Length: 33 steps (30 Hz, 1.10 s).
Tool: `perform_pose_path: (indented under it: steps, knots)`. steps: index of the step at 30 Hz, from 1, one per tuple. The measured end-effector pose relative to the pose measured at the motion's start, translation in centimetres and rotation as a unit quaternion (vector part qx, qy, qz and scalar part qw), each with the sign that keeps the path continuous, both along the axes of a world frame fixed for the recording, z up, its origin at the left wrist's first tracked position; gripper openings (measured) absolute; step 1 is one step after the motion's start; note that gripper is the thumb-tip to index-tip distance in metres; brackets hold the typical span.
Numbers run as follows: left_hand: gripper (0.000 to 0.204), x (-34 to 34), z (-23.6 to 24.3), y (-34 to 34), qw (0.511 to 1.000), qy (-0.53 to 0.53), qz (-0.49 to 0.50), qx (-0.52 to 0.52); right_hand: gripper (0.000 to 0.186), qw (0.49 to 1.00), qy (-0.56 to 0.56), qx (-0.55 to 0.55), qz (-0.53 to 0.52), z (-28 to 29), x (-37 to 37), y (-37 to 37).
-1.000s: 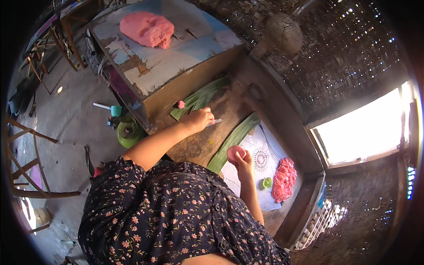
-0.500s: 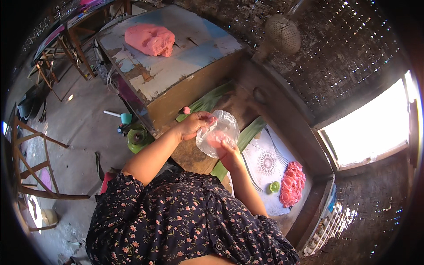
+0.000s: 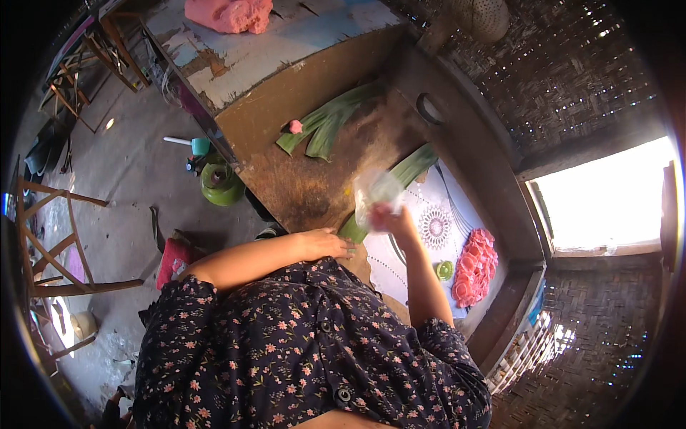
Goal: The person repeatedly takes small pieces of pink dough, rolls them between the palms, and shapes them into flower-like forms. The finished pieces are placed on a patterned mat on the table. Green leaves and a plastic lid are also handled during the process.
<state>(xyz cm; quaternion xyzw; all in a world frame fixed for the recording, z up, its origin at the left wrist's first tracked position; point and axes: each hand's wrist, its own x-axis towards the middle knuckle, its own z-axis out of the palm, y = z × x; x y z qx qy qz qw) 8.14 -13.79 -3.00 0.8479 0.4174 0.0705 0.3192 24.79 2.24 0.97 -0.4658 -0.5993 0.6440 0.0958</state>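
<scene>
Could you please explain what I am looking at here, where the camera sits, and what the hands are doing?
This is a wide fisheye view from a camera worn on a person's head, looking down, so straight edges bend. No machine is involved, only two bare hands. The right hand holds up a clear plastic sheet with something pink against it. The left hand rests on the brown wooden worktop, beside a long green leaf. More green leaves and a small pink lump lie further off. A patterned white cloth carries a pile of pink pieces. A large pink mass sits on the painted table.
</scene>
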Motion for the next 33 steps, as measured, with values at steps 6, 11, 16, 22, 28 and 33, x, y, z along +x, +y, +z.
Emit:
perform_pose_path:
  steps: [6, 11, 16, 22, 28, 33]
  knots:
    - [0.044, 1.0, -0.3, 0.7, 0.976, 0.187, -0.065, -0.087, 0.032, 0.857, -0.266, 0.397, 0.195, -2.4, -1.3, -2.1]
    - [0.042, 1.2, 1.0, 1.2, 0.967, 0.203, -0.067, -0.142, 0.039, 0.803, -0.284, 0.486, 0.196, -2.4, -1.1, -2.2]
    - [0.041, 1.6, 0.1, 2.3, 0.958, 0.203, -0.066, -0.191, 0.048, 0.823, -0.280, 0.462, 0.173, -3.1, -0.5, -3.0]
    - [0.035, 1.7, -1.2, 1.6, 0.957, 0.181, -0.050, -0.221, 0.053, 0.820, -0.254, 0.489, 0.154, -4.2, 0.3, -3.0]
    - [0.031, 1.8, -2.3, 0.5, 0.969, 0.104, 0.016, -0.224, 0.051, 0.765, -0.274, 0.577, 0.075, -5.7, -0.2, 1.6]
    - [0.028, 2.5, -4.2, -0.3, 0.986, -0.038, 0.124, -0.104, 0.055, 0.784, -0.307, 0.539, 0.030, -5.5, -1.2, 6.4]
